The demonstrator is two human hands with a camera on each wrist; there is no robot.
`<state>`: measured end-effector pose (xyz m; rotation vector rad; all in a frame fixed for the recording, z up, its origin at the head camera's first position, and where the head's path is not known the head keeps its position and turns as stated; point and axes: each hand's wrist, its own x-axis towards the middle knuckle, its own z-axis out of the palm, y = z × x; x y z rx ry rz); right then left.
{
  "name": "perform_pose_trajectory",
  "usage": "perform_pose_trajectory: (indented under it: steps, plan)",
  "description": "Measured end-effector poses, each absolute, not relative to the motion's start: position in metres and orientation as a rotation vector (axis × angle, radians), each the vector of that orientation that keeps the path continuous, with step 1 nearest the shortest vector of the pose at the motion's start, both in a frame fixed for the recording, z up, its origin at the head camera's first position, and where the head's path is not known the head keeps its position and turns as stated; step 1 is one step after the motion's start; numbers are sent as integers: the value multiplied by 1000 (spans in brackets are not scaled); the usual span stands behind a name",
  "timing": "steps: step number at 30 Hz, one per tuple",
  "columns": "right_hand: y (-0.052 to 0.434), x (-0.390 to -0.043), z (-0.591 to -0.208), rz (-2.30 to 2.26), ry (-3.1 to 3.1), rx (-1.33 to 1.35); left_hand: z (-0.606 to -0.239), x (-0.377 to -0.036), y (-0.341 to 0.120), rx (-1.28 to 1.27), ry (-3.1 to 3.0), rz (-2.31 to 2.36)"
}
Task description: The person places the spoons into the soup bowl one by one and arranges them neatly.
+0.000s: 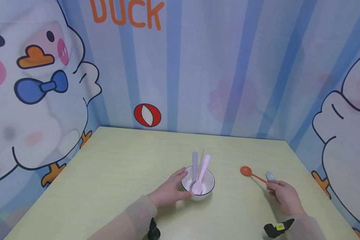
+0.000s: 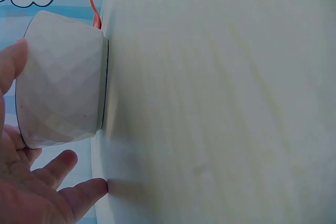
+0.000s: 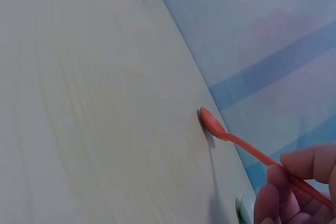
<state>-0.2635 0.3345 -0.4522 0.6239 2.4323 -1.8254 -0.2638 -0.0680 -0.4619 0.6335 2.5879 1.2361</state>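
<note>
Orange spoon pinched, bowl steadied.
My right hand [image 1: 283, 195] pinched the thin orange plastic spoon [image 1: 249, 173] by its handle end, its scoop on the pale wooden bench [image 1: 108, 173]; it looked light, stiff and slippery. My left hand [image 1: 168, 191] cupped the white faceted bowl [image 1: 208, 190], fingers [image 2: 79, 195] relaxed.

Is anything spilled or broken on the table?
No, nothing stands out. The white bowl sits upright with three spoons leaning in it, the left hand beside it. The right hand holds the orange spoon by its handle.
</note>
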Motion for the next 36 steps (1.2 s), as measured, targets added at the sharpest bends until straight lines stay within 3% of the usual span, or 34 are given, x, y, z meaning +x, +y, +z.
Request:
perform_pose_trajectory:
  steps: [10,36]
  plan:
    - [329,-263,-455,-2324,1963,796,-461,-263,-68,628,2581,1245]
    - [301,-265,-448,-2405,2348,850,-463,-264,-67,635,2592,1239]
